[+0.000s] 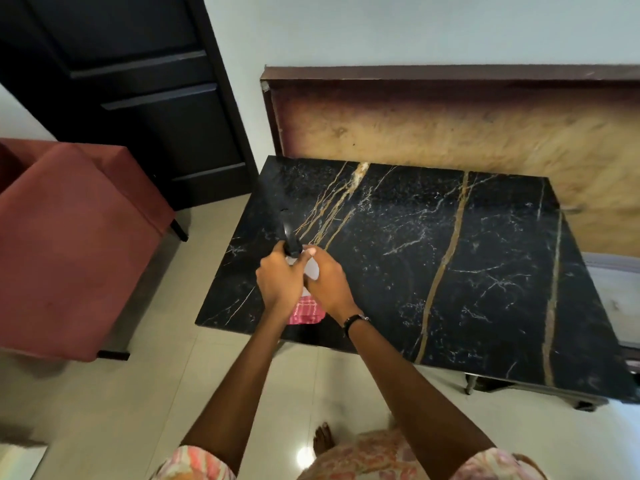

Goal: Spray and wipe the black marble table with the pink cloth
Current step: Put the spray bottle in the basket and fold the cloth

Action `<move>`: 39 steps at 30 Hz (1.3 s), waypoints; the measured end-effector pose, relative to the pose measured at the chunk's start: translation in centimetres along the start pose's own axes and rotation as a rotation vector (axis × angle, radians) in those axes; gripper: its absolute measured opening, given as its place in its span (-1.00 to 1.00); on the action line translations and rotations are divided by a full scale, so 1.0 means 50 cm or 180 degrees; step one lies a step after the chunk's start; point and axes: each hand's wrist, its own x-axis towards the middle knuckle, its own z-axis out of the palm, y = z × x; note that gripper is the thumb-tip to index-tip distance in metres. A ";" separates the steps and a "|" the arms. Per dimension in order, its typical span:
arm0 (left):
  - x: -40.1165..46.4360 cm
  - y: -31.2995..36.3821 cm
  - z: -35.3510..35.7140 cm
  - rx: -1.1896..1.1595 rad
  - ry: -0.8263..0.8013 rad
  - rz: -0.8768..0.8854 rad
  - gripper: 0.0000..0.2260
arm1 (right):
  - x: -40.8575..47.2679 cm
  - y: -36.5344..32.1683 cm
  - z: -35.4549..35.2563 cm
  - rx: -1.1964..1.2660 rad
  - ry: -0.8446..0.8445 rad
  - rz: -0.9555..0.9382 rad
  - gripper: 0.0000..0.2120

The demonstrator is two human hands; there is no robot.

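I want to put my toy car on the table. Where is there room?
Most of the black marble table is bare: the whole stretch right of the hands, across both gold veins, and the far strip by the wooden board. It is crowded at the near left corner, where the left hand and right hand hold the spray bottle over the pink cloth.

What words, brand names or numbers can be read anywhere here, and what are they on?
None can be read.
Spray bottle: both hands cover most of it; no label text shows.
Pink cloth: a checked pattern only.
Wristwatch: too small to read.
Black marble table: veins only, no writing.
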 end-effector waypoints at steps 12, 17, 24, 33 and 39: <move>-0.176 0.324 0.375 0.0229 -0.0734 0.1108 -0.61 | -0.081 0.158 -0.484 -0.0394 0.1590 0.0645 -0.84; -0.280 0.440 0.596 -0.0188 -0.1774 0.1177 -0.65 | -0.130 0.315 -0.725 -0.0453 0.2123 0.0526 -0.93; -0.376 0.518 0.864 -0.0351 -0.2987 0.0908 -0.53 | -0.163 0.540 -0.978 -0.0501 0.2302 0.0709 -0.71; -0.380 0.453 1.045 -0.0112 -0.3138 0.0340 -0.54 | -0.130 0.859 -1.064 -0.0253 0.2329 0.1718 -0.66; -0.362 0.426 1.072 -0.0459 -0.2956 0.0283 -0.58 | -0.113 0.957 -1.060 -0.0036 0.2234 0.1822 -0.67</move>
